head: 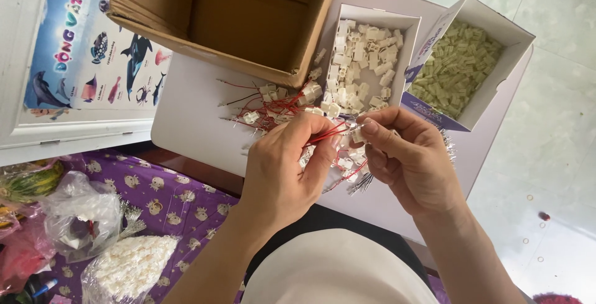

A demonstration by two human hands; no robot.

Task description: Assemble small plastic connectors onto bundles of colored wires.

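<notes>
One white worktop carries the parts; it is a flat board, and a pale tiled floor shows to its right. One large brown carton stands open at the far edge of the worktop. Two small open boxes lie to the right of the carton: one white box filled with white connectors, too many to count, and one box with a purple printed side filled with pale green connectors, also too many to count. One poster with sea animals lies at the left. One purple patterned cloth lies below the worktop, and on it are two clear bags of small white parts.

One loose pile of red wires with white connectors fitted lies on the worktop just beside the carton.

Two hands work close together above the worktop. The left hand is clamped on a bundle of red wires. The right hand pinches one white connector between thumb and forefinger, touching the wire ends held by the left hand.
</notes>
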